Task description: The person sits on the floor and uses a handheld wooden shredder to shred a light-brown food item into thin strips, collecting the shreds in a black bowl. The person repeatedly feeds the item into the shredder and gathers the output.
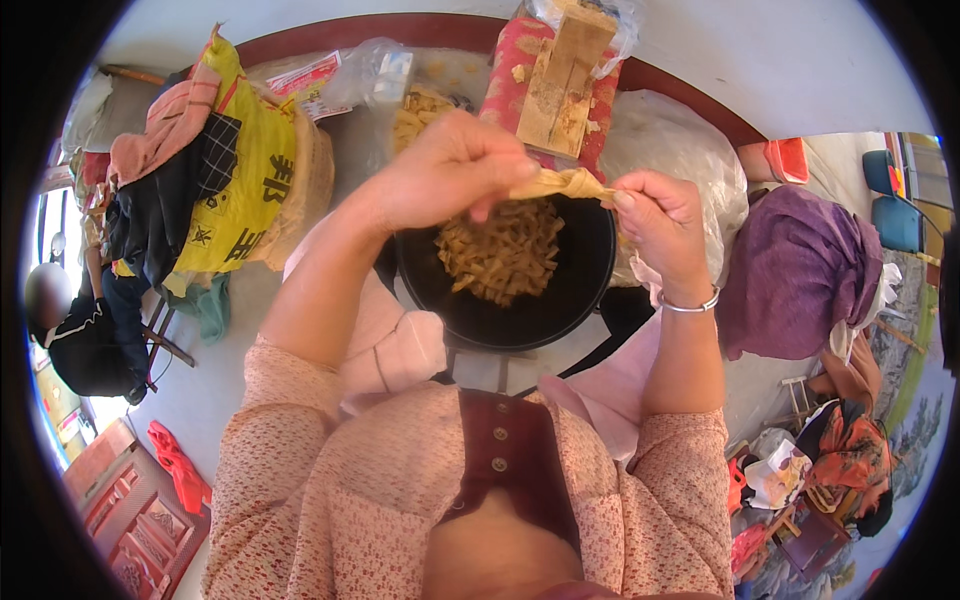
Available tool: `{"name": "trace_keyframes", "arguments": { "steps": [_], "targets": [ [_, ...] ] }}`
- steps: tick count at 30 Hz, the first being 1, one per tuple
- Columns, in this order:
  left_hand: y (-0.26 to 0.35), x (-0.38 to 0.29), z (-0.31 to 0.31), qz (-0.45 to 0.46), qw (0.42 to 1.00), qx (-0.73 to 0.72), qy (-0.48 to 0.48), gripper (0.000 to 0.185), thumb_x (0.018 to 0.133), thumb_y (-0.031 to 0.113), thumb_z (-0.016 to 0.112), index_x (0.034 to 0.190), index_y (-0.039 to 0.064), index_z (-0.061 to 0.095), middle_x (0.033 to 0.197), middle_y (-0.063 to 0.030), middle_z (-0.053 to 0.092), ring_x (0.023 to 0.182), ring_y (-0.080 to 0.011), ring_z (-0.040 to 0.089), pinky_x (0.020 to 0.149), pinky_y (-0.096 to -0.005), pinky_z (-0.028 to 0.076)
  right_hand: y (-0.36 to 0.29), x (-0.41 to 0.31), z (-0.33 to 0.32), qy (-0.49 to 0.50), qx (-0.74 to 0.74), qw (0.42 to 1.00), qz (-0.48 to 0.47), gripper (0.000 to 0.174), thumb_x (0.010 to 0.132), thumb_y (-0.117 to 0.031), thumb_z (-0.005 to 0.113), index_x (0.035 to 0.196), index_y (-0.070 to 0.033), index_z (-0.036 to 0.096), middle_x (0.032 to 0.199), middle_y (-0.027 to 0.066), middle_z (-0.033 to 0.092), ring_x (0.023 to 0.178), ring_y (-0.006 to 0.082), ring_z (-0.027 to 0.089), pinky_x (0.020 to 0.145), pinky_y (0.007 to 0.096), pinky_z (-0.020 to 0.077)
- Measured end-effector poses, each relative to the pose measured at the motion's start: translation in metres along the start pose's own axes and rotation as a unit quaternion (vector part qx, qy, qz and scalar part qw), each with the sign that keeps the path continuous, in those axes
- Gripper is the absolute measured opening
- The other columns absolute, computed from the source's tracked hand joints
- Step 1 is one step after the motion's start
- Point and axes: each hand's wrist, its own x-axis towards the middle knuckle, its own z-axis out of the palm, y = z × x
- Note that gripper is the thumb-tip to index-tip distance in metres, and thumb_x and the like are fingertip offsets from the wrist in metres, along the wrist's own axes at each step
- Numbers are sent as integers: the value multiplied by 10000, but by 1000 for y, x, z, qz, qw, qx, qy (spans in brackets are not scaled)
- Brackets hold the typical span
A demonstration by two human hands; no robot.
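Observation:
A pale yellow, flexible strip (574,182), which looks like tofu skin, is stretched between my two hands. It is twisted, with a bulge like a knot nearer its right end. My left hand (461,169) pinches the left end, its fingers partly hidden behind the thumb side. On the right end, my right hand (664,217) has thumb and forefinger closed, and a metal bangle (688,301) circles that wrist. Below the hands sits a round black basin (517,326) at my knees. Inside it is a heap of similar small yellow-brown pieces (499,255).
Wooden boards (570,82) lie on a red patterned cloth (514,67) beyond the basin. More yellow strips (418,112) lie behind my left hand. At left is a yellow sack (232,165) with clothing over it; at right, a purple cloth-covered bundle (799,270). Other people sit at both sides.

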Motion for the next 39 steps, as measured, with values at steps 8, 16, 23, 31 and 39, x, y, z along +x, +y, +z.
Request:
{"name": "trace_keyframes", "arguments": {
  "steps": [8, 16, 23, 31, 39],
  "targets": [
    [-8, -2, 34, 128, 905, 405, -17, 311, 851, 336, 636, 928, 41, 577, 811, -121, 604, 766, -339, 589, 662, -417, 470, 9, 11, 25, -49, -179, 981, -59, 119, 855, -95, 645, 809, 12, 622, 640, 4, 550, 578, 75, 471, 523, 246, 399],
    [2, -1, 10, 19, 959, 232, -163, 267, 908, 301, 583, 833, 47, 545, 633, -123, 494, 582, -291, 474, 549, -361, 401, -7, 0, 15, -34, -241, 967, -78, 116, 858, -105, 626, 807, -2, 633, 616, 63, 560, 551, 106, 501, 523, 259, 408],
    [-26, 56, 0, 90, 900, 387, 177, 192, 859, 247, 616, 977, 98, 647, 638, -117, 590, 582, -265, 594, 556, -353, 450, 21, 60, 0, 125, -255, 952, -112, 96, 863, -98, 567, 871, -7, 595, 608, 59, 530, 549, 108, 456, 535, 265, 395],
    [-36, 76, -7, 66, 903, 352, 238, 185, 863, 227, 603, 978, 94, 662, 561, -100, 593, 386, -216, 565, 474, -330, 457, 44, 96, -5, 179, -251, 943, -129, 91, 873, -95, 566, 882, -12, 603, 633, -11, 522, 588, 57, 461, 550, 230, 386],
    [-50, 82, -9, 118, 866, 402, 273, 218, 855, 264, 604, 982, 101, 673, 553, -113, 594, 419, -234, 581, 530, -350, 478, 54, 104, -2, 190, -228, 949, -103, 125, 845, -132, 604, 862, -10, 623, 621, 69, 562, 562, 133, 504, 547, 291, 415]
  ]
}}
